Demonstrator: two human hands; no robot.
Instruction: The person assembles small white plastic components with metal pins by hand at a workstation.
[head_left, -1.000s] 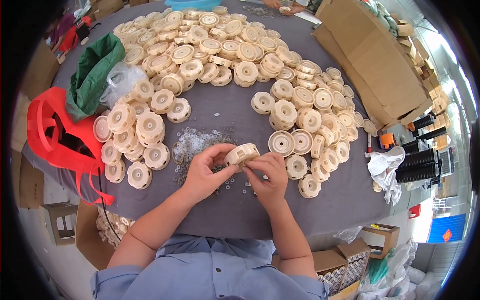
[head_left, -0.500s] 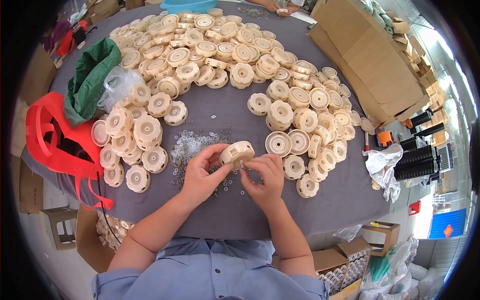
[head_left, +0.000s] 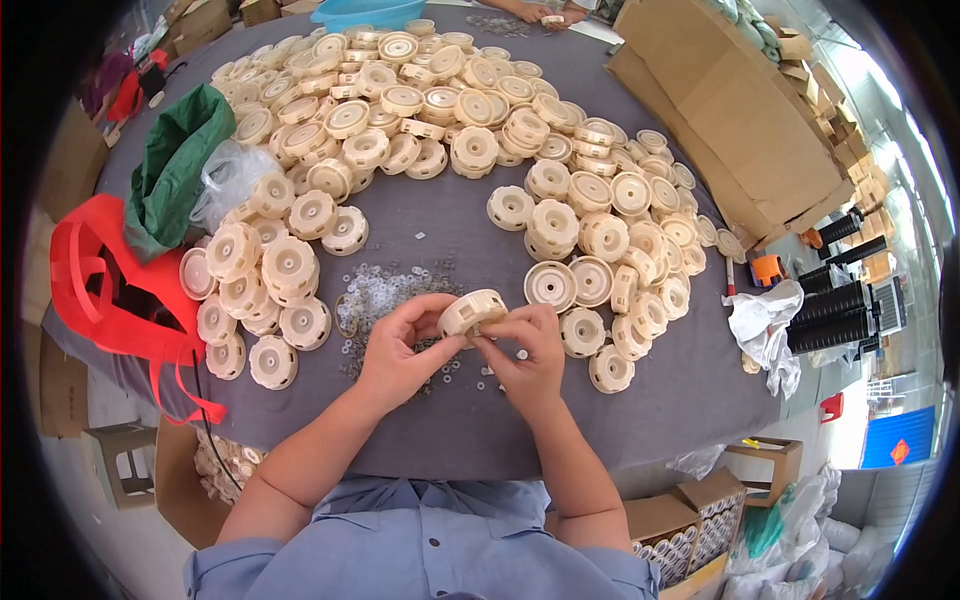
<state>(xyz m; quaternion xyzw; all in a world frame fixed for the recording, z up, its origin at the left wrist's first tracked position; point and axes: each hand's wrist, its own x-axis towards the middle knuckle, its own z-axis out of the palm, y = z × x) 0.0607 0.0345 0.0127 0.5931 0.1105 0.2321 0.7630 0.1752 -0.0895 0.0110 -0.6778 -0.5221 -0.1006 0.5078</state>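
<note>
Cream parts (head_left: 214,470) in cardboard box (head_left: 178,492)

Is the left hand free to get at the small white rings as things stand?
Probably not: the left hand is gripping a cream wheel. The small white rings lie just beyond it, seemingly unobstructed, so a freed hand could likely reach.

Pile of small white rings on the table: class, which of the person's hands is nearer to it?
Left. The left hand is at the near edge of the ring pile; the right hand is farther off rightward.
</note>
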